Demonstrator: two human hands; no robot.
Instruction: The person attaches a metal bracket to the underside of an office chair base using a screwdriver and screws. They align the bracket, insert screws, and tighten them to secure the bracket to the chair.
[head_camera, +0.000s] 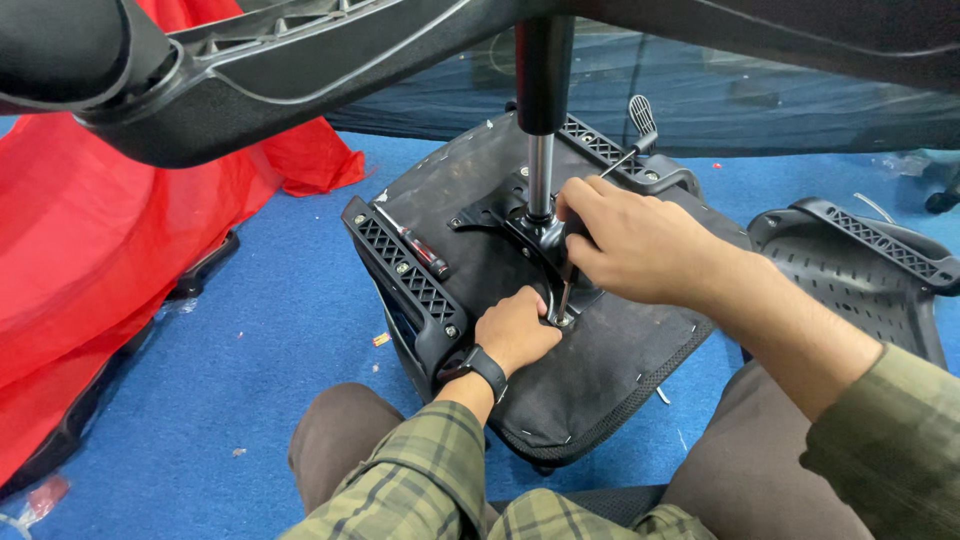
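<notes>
Your right hand (625, 245) fingers gripped a screwdriver (564, 290) | left hand (515, 330) fingers curled closed against the chair seat (600, 370) underside.

This looks like a chair assembly workshop set on a floor. Blue carpet (250, 330) is littered with small scraps, an upturned seat (600, 360) with its gas post (541, 170) lies there, another seat part (860, 270) beside it, and red wrapping (90, 250).
</notes>
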